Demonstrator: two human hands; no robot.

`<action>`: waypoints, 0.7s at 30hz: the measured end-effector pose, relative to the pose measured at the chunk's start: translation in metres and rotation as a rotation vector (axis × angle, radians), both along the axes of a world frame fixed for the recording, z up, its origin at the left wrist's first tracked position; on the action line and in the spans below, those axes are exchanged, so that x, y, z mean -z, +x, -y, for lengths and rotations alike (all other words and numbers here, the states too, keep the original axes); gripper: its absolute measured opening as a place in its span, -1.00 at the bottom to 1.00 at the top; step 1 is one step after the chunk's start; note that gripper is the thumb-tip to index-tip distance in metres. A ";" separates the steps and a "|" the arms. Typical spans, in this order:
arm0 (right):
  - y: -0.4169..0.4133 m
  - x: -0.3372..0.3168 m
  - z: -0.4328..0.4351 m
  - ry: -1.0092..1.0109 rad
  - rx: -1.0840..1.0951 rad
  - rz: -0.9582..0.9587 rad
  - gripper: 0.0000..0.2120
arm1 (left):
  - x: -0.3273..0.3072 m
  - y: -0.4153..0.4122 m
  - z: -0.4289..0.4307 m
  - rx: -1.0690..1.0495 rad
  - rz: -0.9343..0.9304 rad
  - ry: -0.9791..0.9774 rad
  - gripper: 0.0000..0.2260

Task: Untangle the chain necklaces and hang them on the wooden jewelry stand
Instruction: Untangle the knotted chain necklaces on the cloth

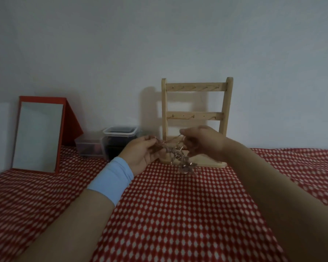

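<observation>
Above the red checked table (178, 214), just before the wooden jewelry stand (195, 103), the left hand (142, 154) and right hand (203, 142) each pinched the tangled chain necklaces (178, 157), both grips closed on strands; the clump hung between them.

Light blue wristband (113, 178) on left wrist; right forearm bare.

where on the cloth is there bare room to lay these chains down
The red dotted cloth lies bare between the forearms, and right of the wooden jewelry stand. It is crowded at back left, around the red-framed mirror and clear plastic boxes.
</observation>
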State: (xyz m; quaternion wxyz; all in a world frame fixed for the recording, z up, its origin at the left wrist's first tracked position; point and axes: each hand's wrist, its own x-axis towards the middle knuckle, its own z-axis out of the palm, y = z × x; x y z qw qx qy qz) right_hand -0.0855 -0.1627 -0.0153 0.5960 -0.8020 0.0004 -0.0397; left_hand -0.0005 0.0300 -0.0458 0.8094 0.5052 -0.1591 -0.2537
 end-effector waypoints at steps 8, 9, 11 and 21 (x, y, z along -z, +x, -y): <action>0.022 0.038 -0.043 -0.615 -0.014 -0.221 -0.58 | 0.050 0.021 -0.051 -0.290 0.483 0.997 -0.72; 0.021 0.040 -0.044 -0.678 0.008 -0.210 -0.59 | 0.049 0.020 -0.054 -0.298 0.597 1.044 -0.75; 0.021 0.045 -0.049 -0.752 0.014 -0.217 -0.66 | 0.041 0.016 -0.055 -0.239 0.793 1.046 -0.80; 0.021 0.058 -0.046 -0.840 -0.057 -0.218 -0.63 | 0.043 0.011 -0.038 0.131 1.068 1.194 -0.66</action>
